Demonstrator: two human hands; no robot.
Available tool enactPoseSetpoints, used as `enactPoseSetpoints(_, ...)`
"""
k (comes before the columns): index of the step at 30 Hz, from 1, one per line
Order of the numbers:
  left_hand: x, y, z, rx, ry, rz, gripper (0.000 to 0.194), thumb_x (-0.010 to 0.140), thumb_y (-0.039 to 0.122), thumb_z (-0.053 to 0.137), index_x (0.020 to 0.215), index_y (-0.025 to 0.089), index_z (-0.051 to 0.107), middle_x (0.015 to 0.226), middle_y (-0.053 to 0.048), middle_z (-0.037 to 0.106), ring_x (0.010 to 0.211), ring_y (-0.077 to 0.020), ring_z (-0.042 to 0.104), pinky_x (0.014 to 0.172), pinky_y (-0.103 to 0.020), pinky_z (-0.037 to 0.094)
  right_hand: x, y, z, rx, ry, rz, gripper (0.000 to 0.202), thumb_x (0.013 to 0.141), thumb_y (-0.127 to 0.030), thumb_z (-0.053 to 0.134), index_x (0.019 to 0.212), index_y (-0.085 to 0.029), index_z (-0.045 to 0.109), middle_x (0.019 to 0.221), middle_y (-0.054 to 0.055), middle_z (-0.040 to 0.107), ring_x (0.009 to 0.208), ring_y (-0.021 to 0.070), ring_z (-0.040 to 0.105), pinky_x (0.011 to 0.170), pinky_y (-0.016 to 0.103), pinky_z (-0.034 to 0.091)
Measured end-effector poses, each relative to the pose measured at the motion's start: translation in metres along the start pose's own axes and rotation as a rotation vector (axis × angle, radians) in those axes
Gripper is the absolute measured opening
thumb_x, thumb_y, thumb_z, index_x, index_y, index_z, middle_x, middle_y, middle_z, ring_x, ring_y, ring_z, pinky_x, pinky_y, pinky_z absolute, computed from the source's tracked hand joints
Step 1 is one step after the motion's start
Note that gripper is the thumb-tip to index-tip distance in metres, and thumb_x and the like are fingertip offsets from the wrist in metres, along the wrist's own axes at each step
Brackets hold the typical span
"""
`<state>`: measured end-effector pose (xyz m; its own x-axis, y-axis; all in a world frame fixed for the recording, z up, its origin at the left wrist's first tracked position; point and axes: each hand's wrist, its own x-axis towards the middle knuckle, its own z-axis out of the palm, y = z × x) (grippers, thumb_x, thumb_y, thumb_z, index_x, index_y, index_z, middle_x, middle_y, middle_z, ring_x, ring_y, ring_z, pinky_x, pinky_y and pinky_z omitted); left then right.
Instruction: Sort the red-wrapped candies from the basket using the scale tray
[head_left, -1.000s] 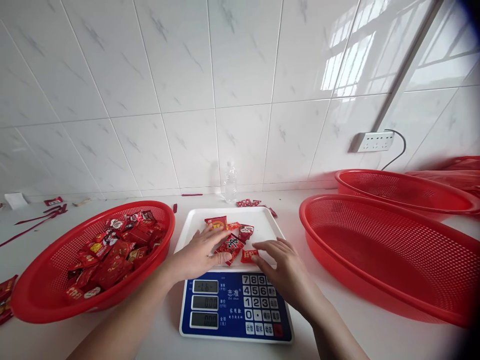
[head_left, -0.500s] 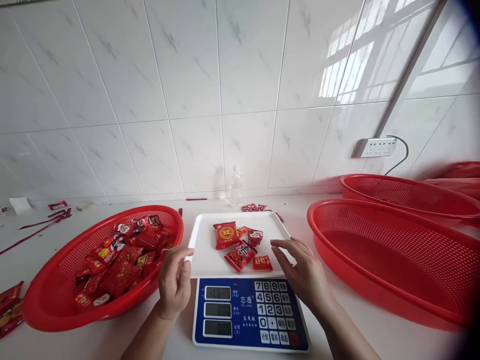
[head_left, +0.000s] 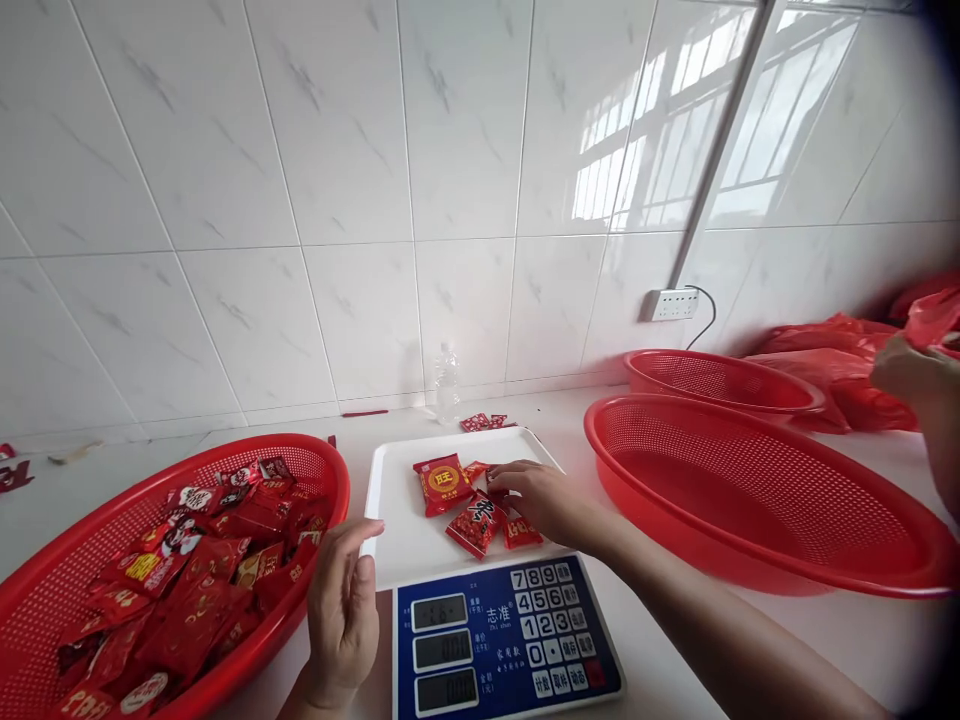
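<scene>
My left hand (head_left: 341, 610) is open at the left edge of the white weighing tray (head_left: 390, 550), fingers apart and holding nothing. Over the tray, my right hand (head_left: 540, 500) has its fingers drawn together on a small dark-red packet (head_left: 495, 484), mostly covered by them; the thumb is hidden. Around it lie a square red snack packet with a yellow emblem (head_left: 443, 484), a red packet with black lettering (head_left: 478, 523) and a small red packet (head_left: 523, 533) partly under my hand. The tray belongs to a blue-faced digital scale (head_left: 506, 640).
A red basket (head_left: 341, 480) heaped with red packets stands at left. Two red baskets, a near one (head_left: 600, 440) and a farther one (head_left: 810, 395), are at right. Behind the tray are a clear bottle (head_left: 448, 385) and small packets (head_left: 484, 422). Another person's hand (head_left: 911, 375) holds red plastic (head_left: 937, 315).
My right hand has moved left from the tray's right side onto the small packet. The view has turned right, bringing another person's hand into sight. My left hand stays beside the tray.
</scene>
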<state>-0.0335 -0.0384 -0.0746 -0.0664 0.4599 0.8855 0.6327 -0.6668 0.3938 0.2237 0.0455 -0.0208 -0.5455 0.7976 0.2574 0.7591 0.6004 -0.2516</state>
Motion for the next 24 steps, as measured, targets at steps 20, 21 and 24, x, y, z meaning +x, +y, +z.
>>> enactPoseSetpoints(20,0.0,0.012,0.002,-0.035,0.001,-0.094,0.021,0.1,0.025,0.04,0.104,0.02,0.059,0.096,-0.004,0.067,0.094,-0.0142,0.064,0.084,-0.023,0.052,-0.058,0.032,-0.047,-0.125,0.016,0.243,0.034,0.089,-0.034,0.051,0.118,-0.022,0.066,0.119,0.009,0.07,0.106,0.0255,0.066,0.089,0.039,0.052)
enactPoseSetpoints(21,0.0,0.011,0.002,-0.031,-0.002,-0.097,0.021,0.1,0.025,0.04,0.104,0.02,0.06,0.096,-0.004,0.067,0.094,-0.0148,0.064,0.083,-0.024,0.052,-0.054,0.021,-0.038,-0.083,-0.036,0.185,0.035,0.089,-0.037,0.053,0.119,-0.023,0.066,0.12,0.007,0.069,0.109,0.0236,0.065,0.091,0.036,0.052)
enactPoseSetpoints(24,0.0,0.007,0.003,-0.022,-0.005,-0.108,0.021,0.099,0.026,0.041,0.102,0.02,0.06,0.095,-0.005,0.068,0.092,-0.0167,0.065,0.08,-0.027,0.054,-0.042,-0.001,-0.017,-0.002,-0.134,0.079,0.03,0.088,-0.038,0.057,0.114,-0.026,0.068,0.117,0.005,0.071,0.107,0.0218,0.065,0.087,0.033,0.053)
